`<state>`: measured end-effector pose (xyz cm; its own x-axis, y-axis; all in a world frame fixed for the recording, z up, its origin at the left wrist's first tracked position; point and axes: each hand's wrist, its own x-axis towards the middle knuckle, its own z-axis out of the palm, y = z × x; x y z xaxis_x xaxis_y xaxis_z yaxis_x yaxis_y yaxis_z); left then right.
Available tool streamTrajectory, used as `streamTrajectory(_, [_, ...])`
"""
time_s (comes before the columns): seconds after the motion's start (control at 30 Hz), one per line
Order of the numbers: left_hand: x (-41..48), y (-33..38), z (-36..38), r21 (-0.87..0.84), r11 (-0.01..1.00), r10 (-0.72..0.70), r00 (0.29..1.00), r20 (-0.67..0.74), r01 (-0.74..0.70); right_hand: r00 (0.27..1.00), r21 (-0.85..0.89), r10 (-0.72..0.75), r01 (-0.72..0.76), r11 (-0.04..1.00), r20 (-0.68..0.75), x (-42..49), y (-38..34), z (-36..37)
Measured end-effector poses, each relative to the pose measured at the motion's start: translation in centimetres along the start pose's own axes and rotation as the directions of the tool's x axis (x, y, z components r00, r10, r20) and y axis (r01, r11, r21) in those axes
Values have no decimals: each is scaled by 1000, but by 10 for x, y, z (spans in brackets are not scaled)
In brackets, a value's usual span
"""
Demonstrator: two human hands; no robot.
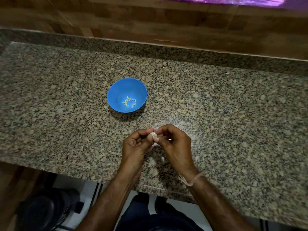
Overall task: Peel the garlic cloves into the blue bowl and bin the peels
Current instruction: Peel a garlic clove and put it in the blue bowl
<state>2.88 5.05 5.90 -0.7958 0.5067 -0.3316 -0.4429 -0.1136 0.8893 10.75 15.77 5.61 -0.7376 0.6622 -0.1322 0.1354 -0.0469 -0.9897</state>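
Both forearms are shown bare as far as the lower edge of the view, and the left hand (pixel 135 145) is shown bare too. A thin, pale pinkish thread (pixel 194 178) is tied round the wrist of the right hand (pixel 175 145), with short frayed ends left loose at its knot. A small bright glint is seen on one right finger; what it is cannot be told. Dark blue trousers (pixel 138 215) are worn.

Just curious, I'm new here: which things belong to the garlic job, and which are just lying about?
In the job: garlic pinched between left hand and right hand; blue bowl; peeled cloves inside it.
Just there: granite counter; purple sheet; wrist thread.
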Motion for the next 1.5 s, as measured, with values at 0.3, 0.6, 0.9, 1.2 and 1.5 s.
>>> streamTrajectory(0.3, [0, -5, -8, 153, 988, 13, 1000, 1, -14, 973, 112, 151, -172, 979, 173, 6, 12, -1])
streamTrajectory(0.6, [4, -16, -17, 241, 970, -14, 999, -39, 22, 983, -17, 174, -173, 985, 56, 0, 24, 9])
streamTrajectory(0.9, [14, -18, -18, 262, 964, -26, 997, -74, 45, 992, -88, 121, -124, 988, -41, 3, 32, 20])
streamTrajectory(1.2, [50, -36, -36, 766, 621, 211, 977, 39, -164, 983, -282, 168, -182, 942, -72, 10, 60, 11])
streamTrajectory(1.5, [33, -62, -56, 902, 368, 325, 940, 102, -225, 997, -728, 28, 37, 685, 77, 9, 68, 4])
